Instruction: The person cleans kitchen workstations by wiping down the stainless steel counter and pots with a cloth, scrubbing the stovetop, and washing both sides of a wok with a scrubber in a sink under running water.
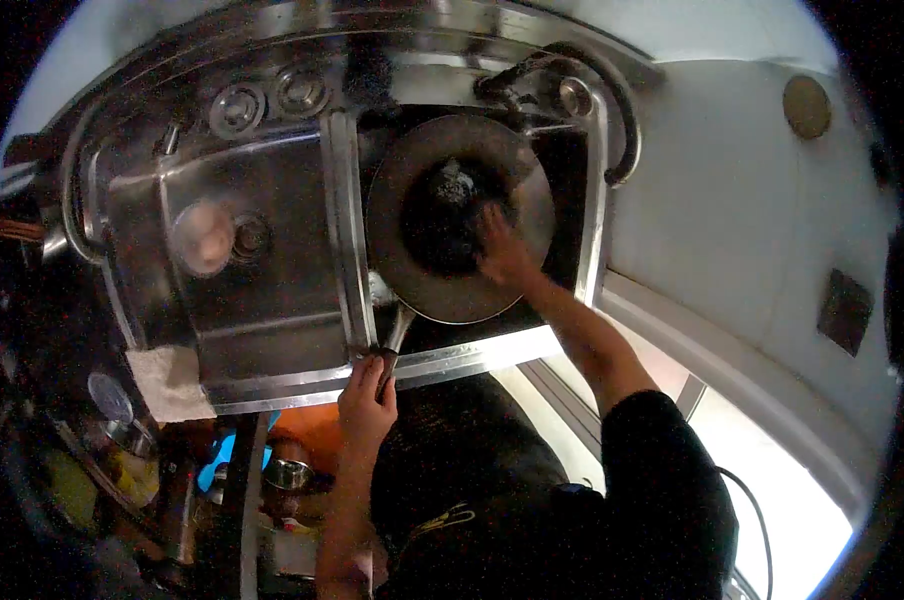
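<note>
My left hand (pixel 368 396) is closed round the handle (pixel 395 341) of a large wok (pixel 527 200) in the right sink basin, at the basin's front edge. The wok faces up, with a wide grey rim and a dark bottom. My right hand (pixel 507 252) reaches inside it, on the right part of the dark bottom. Its fingers are blurred, so I cannot tell whether something lies under them. A small bright patch (pixel 454 183) shows in the wok beyond those fingers; it could be foam, water or a glint.
A round, pale container (pixel 204 238) with pinkish contents stands in the left basin (pixel 272 300), by the drain (pixel 251 238). Two round metal strainers (pixel 238 108) sit on the back ledge. A beige cloth (pixel 169 383) hangs over the front left corner. A curved black tap (pixel 612 90) arches at the back right.
</note>
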A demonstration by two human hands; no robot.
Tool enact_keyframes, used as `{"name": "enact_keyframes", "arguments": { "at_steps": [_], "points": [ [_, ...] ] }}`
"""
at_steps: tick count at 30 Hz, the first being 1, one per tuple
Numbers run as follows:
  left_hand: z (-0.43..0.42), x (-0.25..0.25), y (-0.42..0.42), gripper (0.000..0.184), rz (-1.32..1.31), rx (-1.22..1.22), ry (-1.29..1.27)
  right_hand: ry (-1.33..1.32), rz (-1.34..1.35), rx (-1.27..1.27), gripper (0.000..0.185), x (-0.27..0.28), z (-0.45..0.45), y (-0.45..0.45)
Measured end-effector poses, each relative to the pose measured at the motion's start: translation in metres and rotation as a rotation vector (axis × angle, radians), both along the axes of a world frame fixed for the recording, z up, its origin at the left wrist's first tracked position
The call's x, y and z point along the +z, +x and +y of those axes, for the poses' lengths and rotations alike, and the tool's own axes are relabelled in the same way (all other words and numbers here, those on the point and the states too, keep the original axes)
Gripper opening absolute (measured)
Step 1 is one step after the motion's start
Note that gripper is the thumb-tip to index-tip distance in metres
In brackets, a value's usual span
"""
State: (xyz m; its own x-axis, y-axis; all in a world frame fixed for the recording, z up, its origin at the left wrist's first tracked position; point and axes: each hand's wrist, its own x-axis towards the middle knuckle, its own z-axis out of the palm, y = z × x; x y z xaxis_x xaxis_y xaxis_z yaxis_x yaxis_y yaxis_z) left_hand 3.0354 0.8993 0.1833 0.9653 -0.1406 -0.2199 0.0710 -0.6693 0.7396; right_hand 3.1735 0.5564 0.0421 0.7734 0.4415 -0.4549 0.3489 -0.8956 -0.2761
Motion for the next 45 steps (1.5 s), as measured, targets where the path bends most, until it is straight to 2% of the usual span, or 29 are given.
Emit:
{"name": "enact_keyframes", "arguments": {
  "at_steps": [2, 4, 5, 6, 8, 9, 10, 12, 16, 19, 22, 23, 25, 29, 32, 34, 37, 39, 40, 43, 45],
  "points": [
    [-0.001, -0.008, -0.008, 0.037, -0.016, -0.019, 0.031, 0.1, 0.06, 0.04, 0.07, -0.005, 0.013, -0.02],
    [-0.001, -0.012, -0.009, 0.037, -0.006, -0.031, 0.041, 0.39, 0.146, -0.123, 0.071, -0.037, 0.061, -0.001],
    [0.001, -0.007, -0.007, 0.036, 0.014, -0.035, 0.033, 0.422, 0.146, -0.216, 0.072, -0.055, 0.076, 0.025],
    [0.0, -0.005, -0.005, 0.036, 0.035, -0.034, 0.027, 0.377, 0.122, -0.271, 0.073, -0.063, 0.067, 0.055],
    [-0.002, 0.004, 0.002, 0.035, 0.057, -0.015, -0.001, 0.04, 0.039, -0.272, 0.074, -0.027, 0.021, 0.076],
    [0.001, 0.007, 0.006, 0.035, 0.062, -0.015, -0.017, -0.103, 0.029, -0.237, 0.075, -0.006, 0.002, 0.056],
    [0.001, 0.004, 0.006, 0.036, 0.075, -0.027, -0.015, -0.166, -0.064, -0.168, 0.073, -0.031, -0.024, 0.0],
    [0.0, -0.002, -0.001, 0.037, 0.106, -0.034, -0.004, 0.032, -0.036, -0.191, 0.072, -0.046, -0.012, -0.039],
    [0.0, -0.002, -0.001, 0.038, 0.083, -0.062, 0.056, 1.084, 0.453, -0.557, 0.076, -0.043, 0.127, -0.004],
    [-0.003, 0.003, 0.003, 0.039, 0.103, -0.076, 0.102, 0.421, 0.064, -0.517, 0.068, -0.052, 0.071, 0.11],
    [-0.001, 0.001, 0.002, 0.039, 0.022, -0.071, 0.066, -0.292, -0.482, -0.225, 0.068, -0.046, -0.026, 0.039],
    [0.002, -0.001, 0.0, 0.038, 0.047, -0.08, 0.078, -0.177, -0.351, -0.263, 0.067, -0.034, -0.014, 0.002],
    [-0.001, -0.005, -0.002, 0.038, 0.088, -0.083, 0.096, 0.014, -0.186, -0.268, 0.067, -0.035, 0.007, -0.011],
    [0.0, -0.011, -0.007, 0.039, -0.009, -0.093, 0.137, 0.301, -0.009, -0.151, 0.067, -0.085, 0.079, 0.049],
    [0.001, -0.008, -0.008, 0.037, 0.014, -0.058, 0.042, -0.091, -0.253, -0.316, 0.065, -0.034, 0.006, 0.055],
    [0.001, -0.01, -0.007, 0.036, 0.018, -0.056, 0.048, -0.181, -0.022, -0.215, 0.068, -0.074, 0.007, -0.008],
    [0.0, -0.013, -0.009, 0.035, -0.076, -0.078, 0.119, 0.067, 0.156, -0.126, 0.07, -0.051, 0.04, -0.03],
    [-0.002, -0.009, -0.004, 0.034, -0.064, -0.079, 0.108, 0.232, -0.011, -0.208, 0.068, -0.097, 0.028, 0.027],
    [-0.002, -0.008, -0.002, 0.034, -0.073, -0.077, 0.112, 0.308, -0.302, -0.211, 0.06, -0.112, 0.004, 0.039],
    [0.002, -0.001, -0.003, 0.036, 0.001, -0.062, 0.063, -0.201, 0.147, -0.049, 0.066, -0.037, 0.009, -0.016],
    [-0.002, -0.005, -0.003, 0.036, -0.036, -0.052, 0.064, -0.073, -0.098, 0.051, 0.067, -0.058, -0.004, -0.046]
  ]
}}
